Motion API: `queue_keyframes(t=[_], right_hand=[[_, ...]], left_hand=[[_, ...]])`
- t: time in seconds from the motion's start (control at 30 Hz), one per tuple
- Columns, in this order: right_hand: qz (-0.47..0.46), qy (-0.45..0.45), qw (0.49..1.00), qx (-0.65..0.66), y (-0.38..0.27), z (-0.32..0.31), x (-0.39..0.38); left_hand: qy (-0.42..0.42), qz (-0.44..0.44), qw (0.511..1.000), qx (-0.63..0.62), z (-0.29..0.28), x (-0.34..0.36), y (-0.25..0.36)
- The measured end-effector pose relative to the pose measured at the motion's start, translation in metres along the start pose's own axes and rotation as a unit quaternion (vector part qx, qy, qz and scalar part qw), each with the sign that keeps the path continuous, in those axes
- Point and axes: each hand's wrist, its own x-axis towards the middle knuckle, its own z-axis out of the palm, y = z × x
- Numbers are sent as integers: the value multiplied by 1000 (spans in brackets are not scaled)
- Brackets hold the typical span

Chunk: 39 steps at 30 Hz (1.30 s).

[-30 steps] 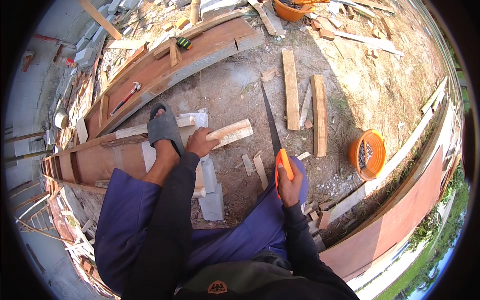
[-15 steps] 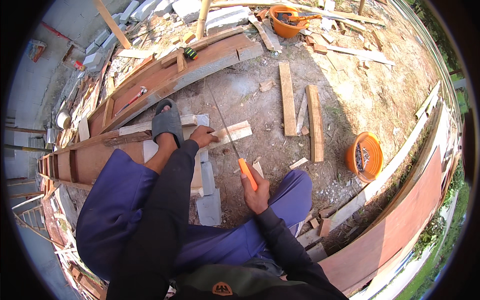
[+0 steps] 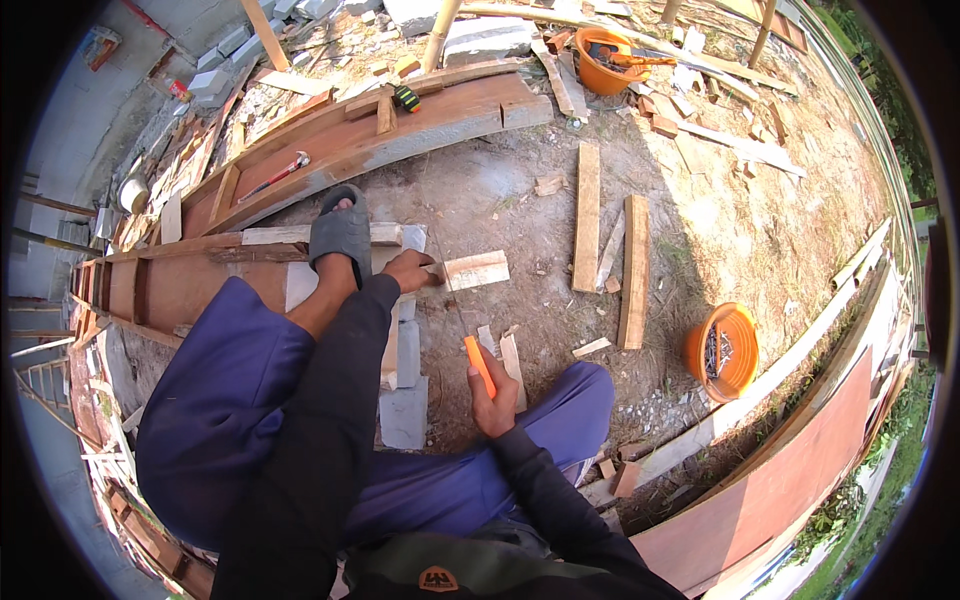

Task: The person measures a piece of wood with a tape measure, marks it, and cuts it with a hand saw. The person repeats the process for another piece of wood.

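Observation:
My right hand (image 3: 492,396) is closed around the orange handle (image 3: 480,367) of a handsaw. The thin saw blade (image 3: 457,308) runs up from it, edge-on, across a short pale board (image 3: 478,270). Left of the blade, my left hand (image 3: 410,271) grips that board, its fingertips close to the blade. Under my left hand the board's left end is hidden. My sandalled foot (image 3: 340,240) presses on a wooden piece (image 3: 278,235) just to the left.
Two loose planks (image 3: 586,215) lie on the dirt ahead. An orange bucket of nails (image 3: 722,353) stands right; another orange bucket with tools (image 3: 606,66) stands farther off. A hammer (image 3: 274,178) and tape measure (image 3: 406,98) rest on the long wooden form (image 3: 460,105). Grey blocks (image 3: 404,412) lie near my legs.
My right hand has drawn the saw back toward me, and the blade now crosses the board nearer my left hand. My left hand keeps its hold. The whole view has shifted slightly.

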Motion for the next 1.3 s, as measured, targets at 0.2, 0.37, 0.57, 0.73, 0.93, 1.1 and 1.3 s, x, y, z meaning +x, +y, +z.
queue_keyframes(t=[0.2,0.37,0.57,0.73,0.93,1.1,1.3], right_hand=[[-37,6,999,3,9,3,0],[9,-4,1000,12,8,0,-3],[-26,3,1000,-7,13,3,-7],[21,-3,1000,18,8,5,-10],[6,6,1000,5,4,5,-7],[-5,8,1000,-18,-10,3,-2],[66,6,997,-29,-39,11,-9]], left_hand=[[16,-17,1000,-2,5,1,-12],[26,-25,999,13,7,-3,-2],[28,-31,999,25,5,-3,-1],[-7,14,1000,-17,2,6,-19],[24,0,998,-52,12,15,-32],[31,-11,998,-60,12,9,-15],[64,-12,997,-36,7,-9,-3]])
